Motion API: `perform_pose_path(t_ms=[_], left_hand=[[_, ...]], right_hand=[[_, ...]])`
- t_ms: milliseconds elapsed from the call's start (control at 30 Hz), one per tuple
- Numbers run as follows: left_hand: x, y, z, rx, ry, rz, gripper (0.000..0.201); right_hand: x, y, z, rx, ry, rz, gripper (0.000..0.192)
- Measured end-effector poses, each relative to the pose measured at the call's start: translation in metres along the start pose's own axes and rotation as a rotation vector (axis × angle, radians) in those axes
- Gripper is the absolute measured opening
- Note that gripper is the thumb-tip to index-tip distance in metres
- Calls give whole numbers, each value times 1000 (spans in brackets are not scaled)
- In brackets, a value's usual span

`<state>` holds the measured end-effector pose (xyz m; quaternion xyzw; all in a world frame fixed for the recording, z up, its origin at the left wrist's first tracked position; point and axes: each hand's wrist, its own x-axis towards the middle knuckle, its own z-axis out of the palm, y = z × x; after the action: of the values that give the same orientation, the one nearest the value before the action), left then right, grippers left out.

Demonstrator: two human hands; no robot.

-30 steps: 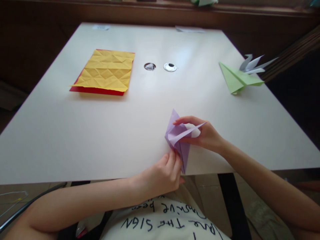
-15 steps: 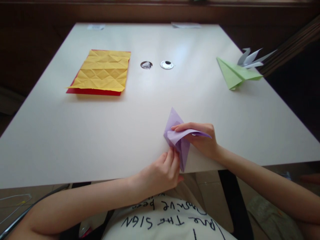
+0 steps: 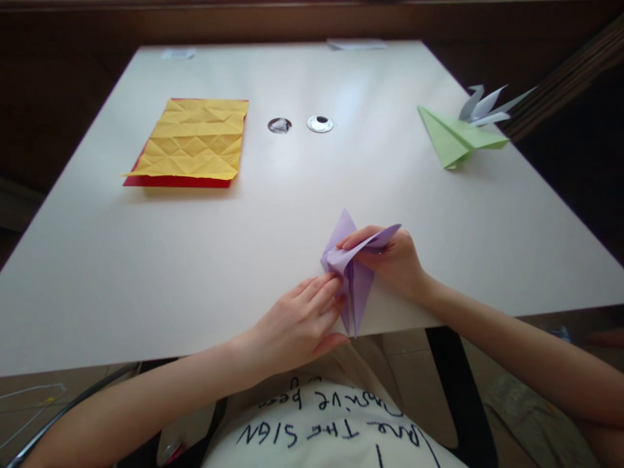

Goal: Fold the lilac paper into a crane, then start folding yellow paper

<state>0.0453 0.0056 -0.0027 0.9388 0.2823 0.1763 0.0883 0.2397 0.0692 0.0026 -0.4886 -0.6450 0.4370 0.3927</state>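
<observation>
A partly folded sheet of purple origami paper (image 3: pixel 362 292) lies at the table's near edge, its pointed tip facing away and two narrow points facing me. One flap stands raised and curls to the upper right. My right hand (image 3: pixel 397 257) grips the paper from the right, fingers partly hidden behind that raised flap. On the left side, my left hand (image 3: pixel 312 318) has its fingers stretched out, fingertips touching the paper's left part. Its thumb is held apart below, near the table edge.
Creased yellow paper (image 3: pixel 195 140) lies on red paper (image 3: pixel 178 182) at left on the white table (image 3: pixel 146 260). Two round holes, one with a silvery cover (image 3: pixel 319 124), are at mid-table. Light green folded paper (image 3: pixel 455 140) and a pale paper crane (image 3: pixel 482 107) sit at right.
The raised purple flap has swung upward and away from me. My left hand's fingers have loosened from a curl and straightened, with the thumb apart. The right hand has shifted slightly away from me.
</observation>
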Motion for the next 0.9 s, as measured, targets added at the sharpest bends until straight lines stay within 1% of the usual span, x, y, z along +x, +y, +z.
perform_pose_path(t_ms=[100,167,200,267,300,333,367,400,467,500,533,567,600,667,733,800,900], left_hand=[[-2,-3,-1,-43,-57,6,42],[-2,-5,-2,-61,-80,17,42],[-2,-6,-3,-69,-86,22,41],[-2,-9,-4,-87,-94,28,39],[-2,-10,-5,-94,-98,29,37],[-2,-11,-5,-98,-102,28,35],[-1,-12,-6,-98,-107,27,33],[-1,-12,-6,-96,-114,25,32],[-1,-13,-6,-88,-131,25,33],[-1,-14,-5,-83,-142,27,34],[0,-14,-5,-79,-153,29,35],[0,-15,-5,-75,-163,30,35],[0,-15,-4,-72,-169,31,36],[0,-15,-4,-71,-175,34,36],[0,-16,-3,-73,-176,34,35],[-1,-16,-3,-74,-183,29,34],[-3,-18,-4,-76,-187,18,34]], right_hand=[[4,-1,-2,-5,30,65,8],[6,0,-7,-3,-23,83,6],[7,0,-10,9,-68,84,9],[5,2,-18,26,-140,52,27],[2,2,-22,2,-148,23,38],[-1,2,-26,-56,-127,-12,46],[-6,2,-30,-150,-72,-51,48],[-12,0,-33,-271,2,-78,45],[-24,-5,-36,-498,175,-124,30],[-30,-8,-37,-565,220,-142,24],[-35,-11,-37,-602,229,-157,19],[-39,-14,-36,-616,206,-182,17],[-43,-16,-34,-618,157,-218,15],[-47,-16,-29,-610,29,-331,8],[-47,-11,-23,-621,-77,-444,12],[-46,-4,-19,-643,-113,-508,14],[-42,4,-15,-635,-80,-490,14]])
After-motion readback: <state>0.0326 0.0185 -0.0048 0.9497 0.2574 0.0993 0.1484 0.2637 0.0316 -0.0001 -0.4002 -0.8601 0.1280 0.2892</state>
